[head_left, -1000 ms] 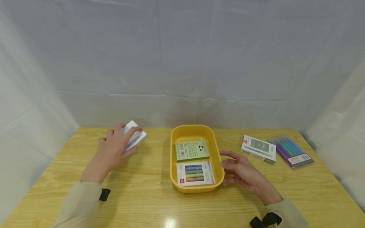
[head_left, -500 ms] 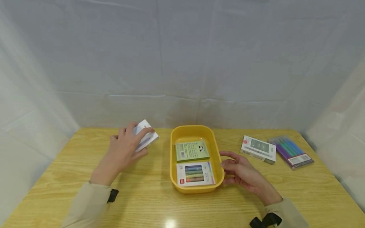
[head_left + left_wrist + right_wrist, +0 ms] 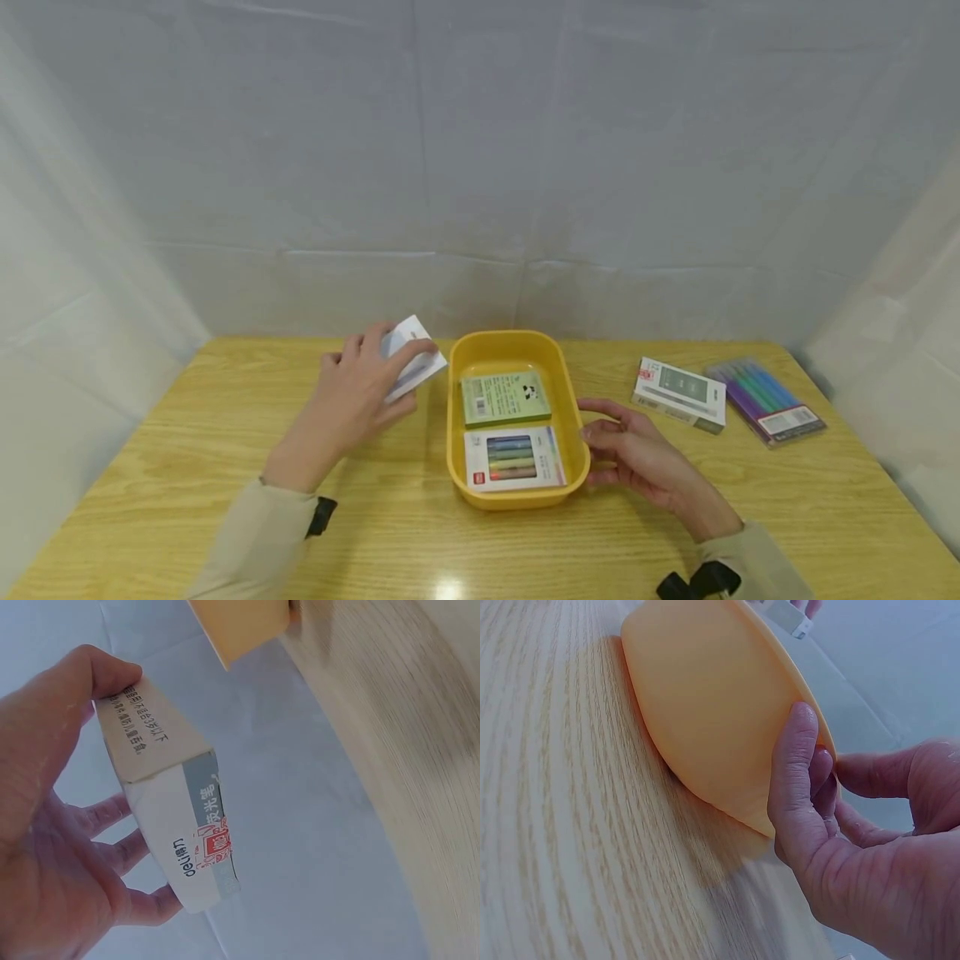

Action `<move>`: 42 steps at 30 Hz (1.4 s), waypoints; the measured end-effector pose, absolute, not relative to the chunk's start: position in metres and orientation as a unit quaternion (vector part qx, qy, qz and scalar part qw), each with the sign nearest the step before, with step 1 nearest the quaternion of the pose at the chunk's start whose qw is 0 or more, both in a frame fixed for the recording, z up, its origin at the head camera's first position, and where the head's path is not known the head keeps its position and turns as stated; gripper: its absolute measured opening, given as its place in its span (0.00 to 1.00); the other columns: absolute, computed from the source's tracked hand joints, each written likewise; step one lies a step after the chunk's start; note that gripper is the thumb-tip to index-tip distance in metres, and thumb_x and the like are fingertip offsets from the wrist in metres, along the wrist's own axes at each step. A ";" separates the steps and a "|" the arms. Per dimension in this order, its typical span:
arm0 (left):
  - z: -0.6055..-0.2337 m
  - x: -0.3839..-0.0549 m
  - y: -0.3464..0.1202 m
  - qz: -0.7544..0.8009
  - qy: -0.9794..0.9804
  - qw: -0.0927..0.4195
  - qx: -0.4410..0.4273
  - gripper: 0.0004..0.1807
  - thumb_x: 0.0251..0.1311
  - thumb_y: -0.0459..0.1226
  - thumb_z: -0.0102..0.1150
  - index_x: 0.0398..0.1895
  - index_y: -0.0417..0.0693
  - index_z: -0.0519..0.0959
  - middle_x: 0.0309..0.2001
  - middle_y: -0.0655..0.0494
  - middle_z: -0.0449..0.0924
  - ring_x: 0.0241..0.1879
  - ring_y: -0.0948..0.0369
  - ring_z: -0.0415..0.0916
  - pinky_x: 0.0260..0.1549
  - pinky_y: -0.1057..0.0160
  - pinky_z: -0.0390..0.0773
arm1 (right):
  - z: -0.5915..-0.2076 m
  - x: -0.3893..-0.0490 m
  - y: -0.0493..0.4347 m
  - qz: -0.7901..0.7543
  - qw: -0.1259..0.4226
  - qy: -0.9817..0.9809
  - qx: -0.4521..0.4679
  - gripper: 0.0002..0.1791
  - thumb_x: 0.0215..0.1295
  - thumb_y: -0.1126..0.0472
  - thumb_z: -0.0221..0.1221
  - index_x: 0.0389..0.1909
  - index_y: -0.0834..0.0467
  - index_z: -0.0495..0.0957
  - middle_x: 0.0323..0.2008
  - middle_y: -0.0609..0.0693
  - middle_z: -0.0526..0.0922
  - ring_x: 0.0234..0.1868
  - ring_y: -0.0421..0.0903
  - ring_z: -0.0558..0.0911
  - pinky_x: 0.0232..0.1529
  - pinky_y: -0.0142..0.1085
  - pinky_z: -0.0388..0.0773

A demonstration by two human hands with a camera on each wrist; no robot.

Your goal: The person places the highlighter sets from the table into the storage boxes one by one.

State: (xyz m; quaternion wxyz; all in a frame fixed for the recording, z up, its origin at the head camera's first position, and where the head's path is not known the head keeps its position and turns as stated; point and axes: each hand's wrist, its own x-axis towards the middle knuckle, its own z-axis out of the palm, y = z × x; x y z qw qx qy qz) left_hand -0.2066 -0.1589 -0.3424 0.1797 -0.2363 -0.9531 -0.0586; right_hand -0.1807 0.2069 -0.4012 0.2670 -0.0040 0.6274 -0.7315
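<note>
In the head view my left hand grips a white highlighter box between thumb and fingers, tilted and raised just left of the yellow plastic bin. The left wrist view shows the end of this highlighter box, with lettering and a red mark, with the thumb on one edge and the fingers behind. My right hand holds the bin's right side; in the right wrist view its fingers lie against the bin's outer wall, with the thumb at the rim. Inside the bin lie a green panda pack and a white box of coloured pens.
Right of the bin, a white-and-grey box lies on the wooden table. Beside it is a clear pack of purple, green and blue pens. A pale sheet hangs behind the table.
My left hand has carried the highlighter box rightward, close to the bin's left rim. My right hand and the bin have stayed in place.
</note>
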 end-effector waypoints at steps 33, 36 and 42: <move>-0.336 -0.193 -0.100 -0.043 -0.930 0.182 -0.316 0.31 0.61 0.49 0.68 0.68 0.76 0.71 0.71 0.41 0.65 0.58 0.40 0.74 0.45 0.41 0.79 | -0.402 -0.180 0.207 -0.726 0.265 0.634 0.001 0.36 0.76 0.62 0.55 0.79 0.60 0.51 0.48 0.51 0.81 0.46 0.46 0.86 0.39 0.37 0.88; -0.337 -0.193 -0.095 -0.044 -0.929 0.174 -0.325 0.31 0.61 0.49 0.69 0.68 0.75 0.71 0.72 0.41 0.64 0.59 0.39 0.74 0.46 0.41 0.79 | -0.401 -0.180 0.207 -0.727 0.266 0.633 0.001 0.36 0.76 0.62 0.55 0.79 0.59 0.51 0.48 0.51 0.82 0.46 0.46 0.86 0.39 0.37 0.88; -0.339 -0.191 -0.084 -0.039 -0.926 0.161 -0.339 0.33 0.60 0.49 0.70 0.68 0.76 0.70 0.72 0.41 0.65 0.61 0.40 0.75 0.47 0.40 0.79 | -0.401 -0.180 0.207 -0.726 0.266 0.634 0.000 0.36 0.76 0.62 0.55 0.79 0.59 0.51 0.48 0.51 0.82 0.46 0.46 0.86 0.40 0.37 0.88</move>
